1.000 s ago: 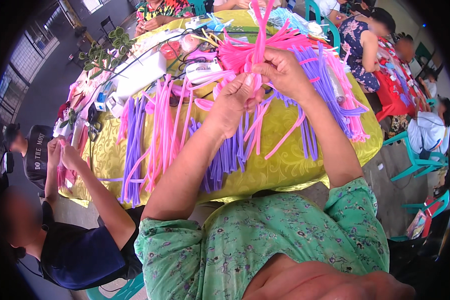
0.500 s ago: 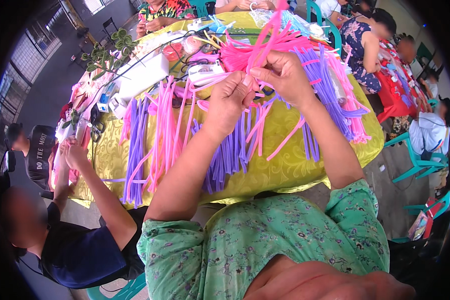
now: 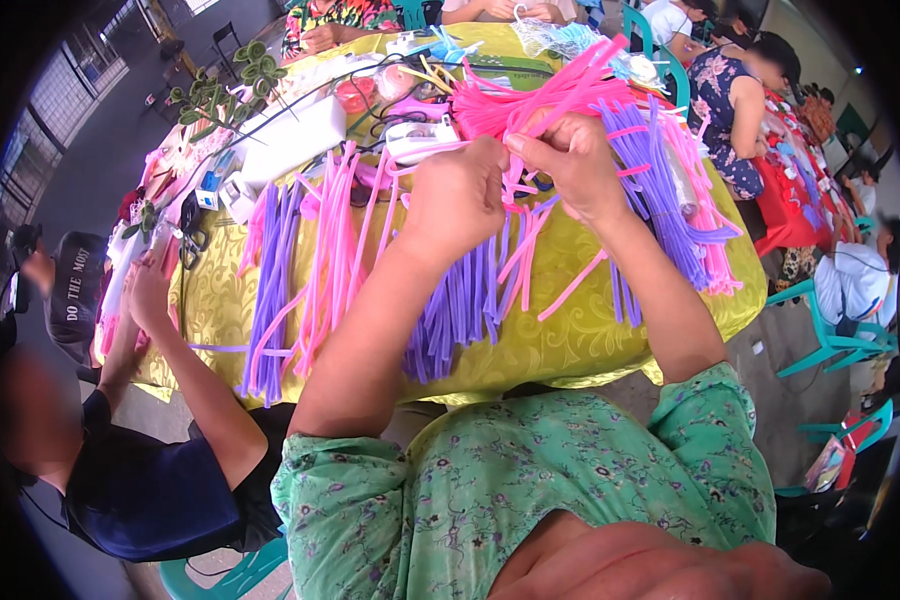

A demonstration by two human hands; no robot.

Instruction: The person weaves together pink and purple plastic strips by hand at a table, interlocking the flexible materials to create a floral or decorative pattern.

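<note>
Yellow patterned cloth [image 3: 570, 345] covers the worktable; clock read from the centre of the view, twelve at the far side. Laid out on it: hot-pink bundle [image 3: 490, 105] at one o'clock, purple bundle [image 3: 655, 200] at two, light-pink bundle [image 3: 335, 235] near ten, white block [image 3: 295, 145] between ten and eleven. A co-worker's hand [image 3: 148, 288] is at nine, well apart from this work.

Worked piece: pink strip [image 3: 595, 65], held between twelve and one o'clock, its free end crossing in front of the hot-pink bundle.

Change noted: within the last second the free end goes from upright, running out of view at the top, to a slant toward one o'clock with its tip in sight. The person's left hand [image 3: 460, 192] also rolls over; its back now faces the camera, where the thumb shows earlier.

Grip: right hand [image 3: 575, 160] closed, thumb and forefinger appearing to pinch the strip. Left fingers curl inward, but their tips are hidden; cannot tell whether they grip anything.

Reading (judgement): rolled wrist plus lowered end suggest the strip is being worked at the pinch, not merely held up; the piece looks unsettled and dependent on the right-hand pinch
</note>
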